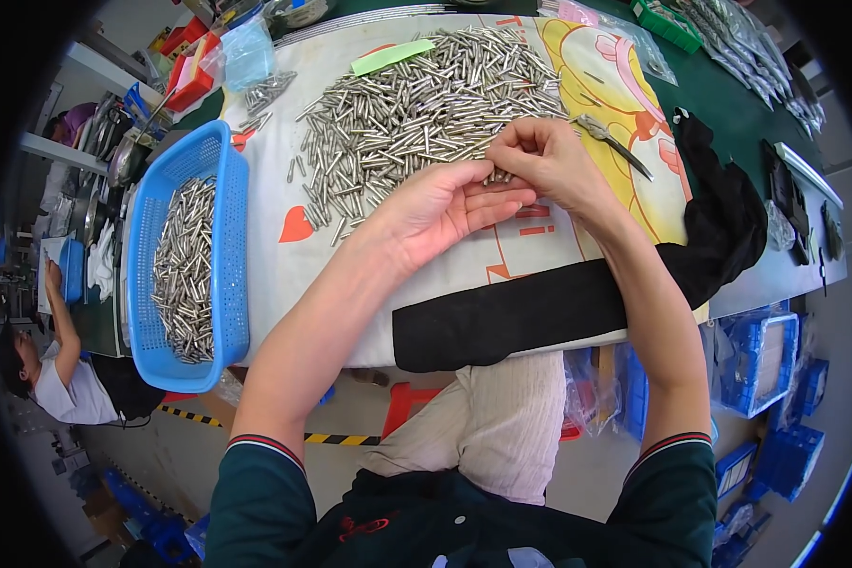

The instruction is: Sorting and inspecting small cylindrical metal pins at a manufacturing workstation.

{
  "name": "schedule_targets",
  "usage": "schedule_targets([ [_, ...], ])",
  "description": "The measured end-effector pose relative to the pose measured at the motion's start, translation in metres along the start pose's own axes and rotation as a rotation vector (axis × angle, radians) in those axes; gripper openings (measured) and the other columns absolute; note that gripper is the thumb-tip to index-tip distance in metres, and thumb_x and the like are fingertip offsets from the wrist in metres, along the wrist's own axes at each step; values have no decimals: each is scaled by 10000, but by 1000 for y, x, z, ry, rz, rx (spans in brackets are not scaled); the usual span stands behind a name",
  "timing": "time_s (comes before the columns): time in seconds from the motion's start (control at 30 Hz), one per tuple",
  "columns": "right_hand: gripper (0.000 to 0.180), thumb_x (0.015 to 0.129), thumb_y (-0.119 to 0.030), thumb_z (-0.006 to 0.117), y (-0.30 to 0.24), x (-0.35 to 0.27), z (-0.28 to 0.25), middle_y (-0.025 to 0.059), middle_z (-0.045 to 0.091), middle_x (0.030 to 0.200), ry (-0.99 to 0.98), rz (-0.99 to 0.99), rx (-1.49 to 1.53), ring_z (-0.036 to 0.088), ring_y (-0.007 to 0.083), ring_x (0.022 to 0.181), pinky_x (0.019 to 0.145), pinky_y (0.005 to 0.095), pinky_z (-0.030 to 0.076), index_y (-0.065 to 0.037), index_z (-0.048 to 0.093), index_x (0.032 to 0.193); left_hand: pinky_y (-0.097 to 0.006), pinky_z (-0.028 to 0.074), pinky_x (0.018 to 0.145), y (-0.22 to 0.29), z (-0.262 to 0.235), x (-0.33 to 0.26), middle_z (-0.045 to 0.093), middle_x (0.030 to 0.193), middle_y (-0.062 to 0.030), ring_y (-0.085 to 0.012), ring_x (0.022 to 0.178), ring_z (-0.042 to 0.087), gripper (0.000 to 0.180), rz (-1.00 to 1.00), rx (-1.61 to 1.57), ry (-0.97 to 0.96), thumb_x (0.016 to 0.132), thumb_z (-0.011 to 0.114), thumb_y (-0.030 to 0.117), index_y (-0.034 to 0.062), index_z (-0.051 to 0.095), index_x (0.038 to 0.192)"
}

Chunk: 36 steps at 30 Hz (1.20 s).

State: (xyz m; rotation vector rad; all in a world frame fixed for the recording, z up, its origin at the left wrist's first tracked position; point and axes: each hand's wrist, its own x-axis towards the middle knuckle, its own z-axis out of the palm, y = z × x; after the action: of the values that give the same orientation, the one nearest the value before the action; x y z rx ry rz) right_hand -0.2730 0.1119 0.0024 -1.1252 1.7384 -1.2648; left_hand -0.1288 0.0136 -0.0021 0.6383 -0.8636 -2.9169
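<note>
A large heap of small, shiny metal pins [426, 104] is spread on a printed cloth [275, 199]. At the near edge of the heap my two hands meet. My left hand [450, 204] is turned palm up with half-curled fingers, its thumb tip against small metal pins. Thumb and forefinger of my right hand [544, 166] pinch at the same spot from the right. The fingers partly hide what lies between them, so I cannot tell how many pins are held. To the left stands a blue plastic basket [234, 237] holding many similar pins.
Pliers [615, 147] lie right of the heap, and a light green strip [393, 57] rests on it. A black cloth sleeve [511, 317] crosses the near table edge. Red bins [191, 83] stand at the far left. Another person [71, 383] works at the left.
</note>
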Motion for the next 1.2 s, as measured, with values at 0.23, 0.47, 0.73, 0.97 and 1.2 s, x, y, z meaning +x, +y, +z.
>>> schedule_targets([
  [0.23, 178, 826, -171, 643, -2, -3, 1, -10, 582, 694, 24, -8, 13, 496, 28, 610, 544, 194, 399, 5, 620, 809, -313, 567, 825, -1, 2, 0, 580, 1085, -212, -307, 1006, 618, 268, 40, 64, -8, 936, 481, 106, -90, 481, 1120],
  [0.47, 245, 816, -209, 664, 2, -2, 5, 39, 610, 639, 112, -119, 69, 554, 69, 568, 512, 237, 452, 34, 646, 795, -286, 552, 851, -1, 3, 0, 585, 1093, -157, -239, 1007, 621, 264, 104, 162, -36, 924, 534, 123, -47, 519, 1125],
  [0.73, 263, 846, -227, 640, 6, 0, 7, 46, 570, 682, 188, -284, -77, 539, 81, 607, 521, 239, 440, 35, 650, 830, -282, 545, 852, -2, -1, 4, 606, 1052, -102, -188, 959, 631, 233, 137, 124, -22, 920, 543, 120, -6, 545, 1116],
  [0.97, 256, 743, -256, 687, 1, -4, 14, 98, 519, 847, 294, -758, -534, 544, 258, 780, 672, 351, 457, -38, 654, 874, -335, 519, 882, 2, -7, 5, 599, 1090, -116, -215, 1002, 605, 257, 148, -108, -34, 905, 538, 94, 2, 533, 1144],
  [1.2, 239, 684, -213, 717, 1, -5, 9, 82, 490, 813, 329, -865, -719, 521, 253, 778, 664, 358, 438, -49, 629, 834, -345, 494, 899, -2, -13, 8, 603, 961, -61, -134, 858, 604, 193, 111, -117, -90, 923, 511, 125, 14, 537, 1080],
])
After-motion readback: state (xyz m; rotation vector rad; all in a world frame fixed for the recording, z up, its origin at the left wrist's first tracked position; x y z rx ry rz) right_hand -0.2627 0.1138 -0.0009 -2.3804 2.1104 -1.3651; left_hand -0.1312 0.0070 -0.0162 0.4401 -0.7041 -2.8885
